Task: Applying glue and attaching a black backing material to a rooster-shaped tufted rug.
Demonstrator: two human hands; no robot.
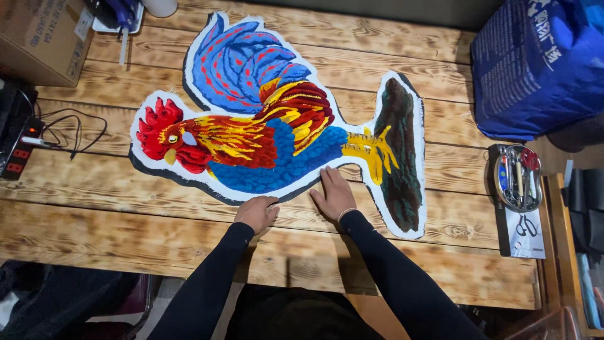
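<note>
Rooster-shaped tufted rug (277,135) lies flat mid-table, w/ its lower edge toward the near edge of the wooden table (113,233). Left hand (257,213) curled, knuckles on rug's bottom border; right hand (333,195) flat, fingers spread, pressing the border beside it, nothing gripped. Round tool tray (517,177) near right edge, blue bag (535,69) at far right corner.

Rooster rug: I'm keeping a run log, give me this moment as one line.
left hand: flat on rooster rug lower edge | right hand: flat on rug edge | surface: wooden table

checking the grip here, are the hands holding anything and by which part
Nothing is held: the left hand and right hand press on the lower edge of the rooster rug.
</note>
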